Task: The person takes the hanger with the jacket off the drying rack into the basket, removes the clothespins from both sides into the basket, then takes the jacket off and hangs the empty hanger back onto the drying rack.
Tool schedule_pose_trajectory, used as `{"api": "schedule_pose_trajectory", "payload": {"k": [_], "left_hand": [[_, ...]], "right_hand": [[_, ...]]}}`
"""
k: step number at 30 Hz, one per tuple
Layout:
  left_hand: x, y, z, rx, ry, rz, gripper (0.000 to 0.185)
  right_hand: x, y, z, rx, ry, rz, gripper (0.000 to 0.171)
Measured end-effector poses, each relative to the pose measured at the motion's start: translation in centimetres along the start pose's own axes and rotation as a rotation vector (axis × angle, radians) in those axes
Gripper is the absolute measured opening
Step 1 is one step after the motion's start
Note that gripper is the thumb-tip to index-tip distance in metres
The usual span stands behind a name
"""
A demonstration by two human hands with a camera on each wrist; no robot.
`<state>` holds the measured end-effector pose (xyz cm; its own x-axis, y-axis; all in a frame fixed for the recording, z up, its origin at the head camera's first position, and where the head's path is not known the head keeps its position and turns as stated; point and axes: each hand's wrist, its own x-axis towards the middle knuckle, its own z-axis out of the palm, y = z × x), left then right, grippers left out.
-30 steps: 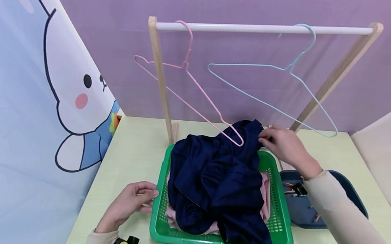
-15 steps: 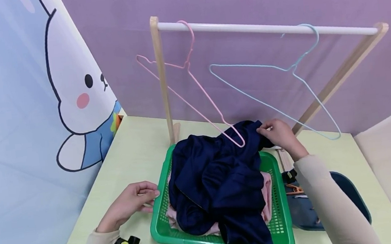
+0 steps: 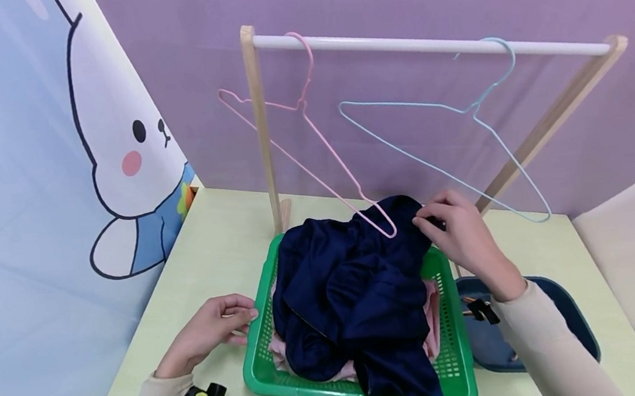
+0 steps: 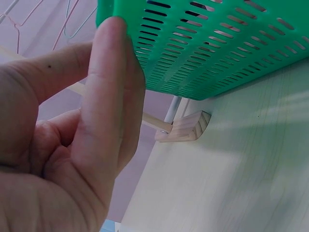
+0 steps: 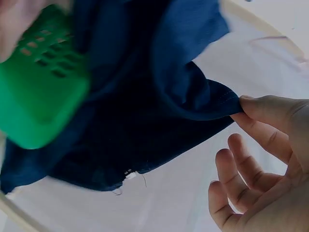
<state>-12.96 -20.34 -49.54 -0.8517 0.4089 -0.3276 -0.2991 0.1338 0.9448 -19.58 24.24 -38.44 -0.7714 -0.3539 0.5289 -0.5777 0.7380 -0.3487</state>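
Right hand (image 3: 463,234) is pinching the navy garment (image 3: 351,297) at its far edge; garment is lying heaped in the green basket (image 3: 265,365), hiding most of a pink cloth (image 3: 433,315). Left hand (image 3: 206,332), fingers curled, is touching the basket's side.

Garment (image 3: 355,284) in basket (image 3: 457,364), before rack (image 3: 429,44), left of tray (image 3: 573,313).
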Motion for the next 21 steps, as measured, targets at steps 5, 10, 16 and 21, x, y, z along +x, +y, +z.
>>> {"api": "schedule_pose_trajectory", "payload": {"k": [5, 10, 16, 21], "left_hand": [[0.0, 0.0, 0.0, 0.01, 0.001, 0.008, 0.033], [0.0, 0.0, 0.0, 0.018, 0.007, 0.01, 0.031], [0.1, -0.1, 0.0, 0.013, 0.015, 0.012, 0.031], [0.1, -0.1, 0.1, 0.011, 0.014, 0.014, 0.031]], "right_hand": [[-0.4, -3.1, -1.6, 0.032, 0.093, -0.174, 0.006], [-0.8, -6.2, -2.6, 0.036, 0.175, -0.317, 0.038], [-1.4, -9.9, -2.5, 0.022, 0.202, -0.451, 0.033], [-1.9, -12.7, -1.9, 0.012, 0.199, -0.495, 0.031]]}}
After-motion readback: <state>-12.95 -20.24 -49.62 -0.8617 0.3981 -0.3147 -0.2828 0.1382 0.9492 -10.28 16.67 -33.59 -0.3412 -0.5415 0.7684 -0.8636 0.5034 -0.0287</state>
